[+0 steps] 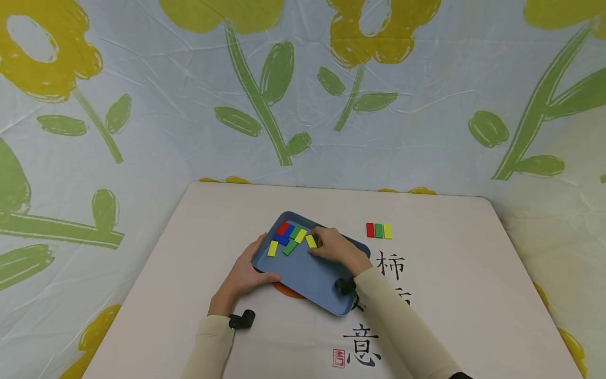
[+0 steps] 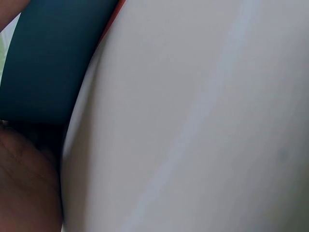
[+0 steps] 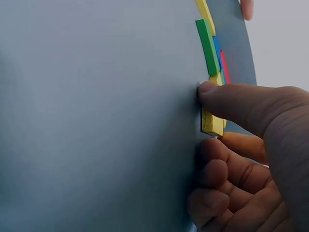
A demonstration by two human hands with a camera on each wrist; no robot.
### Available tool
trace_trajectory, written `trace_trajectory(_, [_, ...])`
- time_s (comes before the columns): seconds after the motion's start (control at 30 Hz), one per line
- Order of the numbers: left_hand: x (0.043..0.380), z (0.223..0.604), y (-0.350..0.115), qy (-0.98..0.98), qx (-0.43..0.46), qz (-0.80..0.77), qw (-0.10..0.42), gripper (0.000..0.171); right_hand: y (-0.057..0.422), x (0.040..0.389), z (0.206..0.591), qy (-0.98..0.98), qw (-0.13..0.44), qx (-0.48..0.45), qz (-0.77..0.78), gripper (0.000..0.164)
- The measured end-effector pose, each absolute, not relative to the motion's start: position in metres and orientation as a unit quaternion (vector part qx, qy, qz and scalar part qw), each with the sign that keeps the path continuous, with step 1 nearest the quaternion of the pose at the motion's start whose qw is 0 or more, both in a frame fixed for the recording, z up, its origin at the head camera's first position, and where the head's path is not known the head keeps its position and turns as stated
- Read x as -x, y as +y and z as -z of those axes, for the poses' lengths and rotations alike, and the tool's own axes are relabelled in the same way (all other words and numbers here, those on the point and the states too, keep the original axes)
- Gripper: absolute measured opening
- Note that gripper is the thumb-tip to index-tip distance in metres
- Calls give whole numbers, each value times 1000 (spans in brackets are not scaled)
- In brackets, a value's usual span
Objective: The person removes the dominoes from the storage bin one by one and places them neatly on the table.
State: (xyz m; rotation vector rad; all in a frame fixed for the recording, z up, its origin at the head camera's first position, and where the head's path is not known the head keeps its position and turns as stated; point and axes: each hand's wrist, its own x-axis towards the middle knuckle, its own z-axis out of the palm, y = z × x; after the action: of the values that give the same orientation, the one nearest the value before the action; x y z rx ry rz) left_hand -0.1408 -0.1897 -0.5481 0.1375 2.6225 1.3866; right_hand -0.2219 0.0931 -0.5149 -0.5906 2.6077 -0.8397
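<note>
A blue-grey tray [image 1: 312, 276] lies slanted on the table. My left hand [image 1: 243, 273] grips its left corner, thumb along the near rim and fingers at the left side. In the left wrist view the tray's dark outer wall [image 2: 53, 63] is close to the palm. With thumb and fingertips, my right hand [image 1: 336, 247] pinches a yellow block [image 1: 311, 241] on the tray floor; the right wrist view shows the thumb against this yellow block [image 3: 212, 123]. Beside it, toward the tray's far left, lie a red block [image 1: 282, 228], blue blocks [image 1: 281, 239], green blocks [image 1: 290, 247] and other yellow blocks [image 1: 272, 249].
Right of the tray, a red block [image 1: 370, 230], a green block [image 1: 379, 230] and a yellow block [image 1: 387, 231] stand in a row on the table [image 1: 450, 273]. Black characters and a red seal mark the tabletop. A flowered cloth [image 1: 307, 105] hangs behind.
</note>
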Motion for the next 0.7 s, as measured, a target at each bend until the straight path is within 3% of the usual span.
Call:
trace_trajectory(0.27, [141,547,-189,880,-42,-465,85,118,100,217,501,909,172,215,313,52])
trace_trajectory(0.7, [143,548,-190,885,-52,-454,93,118,125,214,474,922,116,202,311,54])
